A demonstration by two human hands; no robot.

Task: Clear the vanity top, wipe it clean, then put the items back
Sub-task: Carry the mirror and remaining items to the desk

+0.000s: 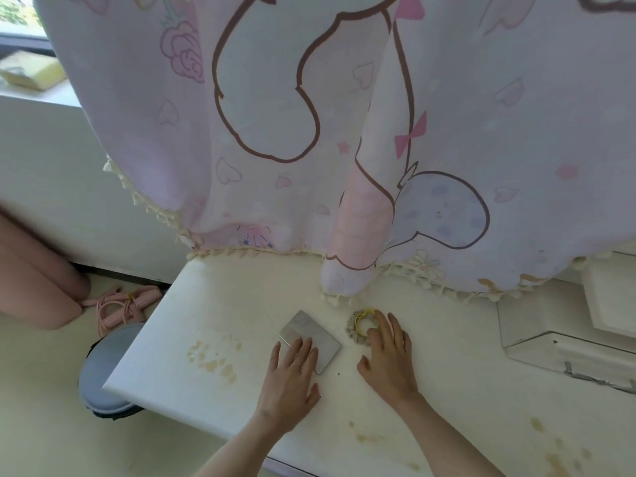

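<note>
White counter (213, 325) filled the lower half of the view, marked with yellowish stains (211, 361) toward its left corner and more along the near edge at right. A pink cartoon-print curtain (309, 132) with a tasselled hem hung behind it, its hem touching the back of the counter.

Left hand (290, 376): grip flat and unclosed, fingers straight, fingertips pressing on the near corner of a small grey rectangular card or mirror (311, 337) that lay flat on the counter. Most of the card lay just beyond the fingertips, angled away to the left.

Right hand (387, 356): fingers spread and gently bent, tips resting on a pale scrunchie with a yellow band (358, 325). The scrunchie lay directly ahead of this grip, touching the fingertips, just right of the card. Whether any finger was hooked through the ring could not be told.

The two hands were near each other but apart.

Right of the right hand, well apart, stood a white box with a metal latch (564, 349). Left of the counter, below it, a round grey stool (103, 370) and pink sandals (124, 308) sat on the floor.
</note>
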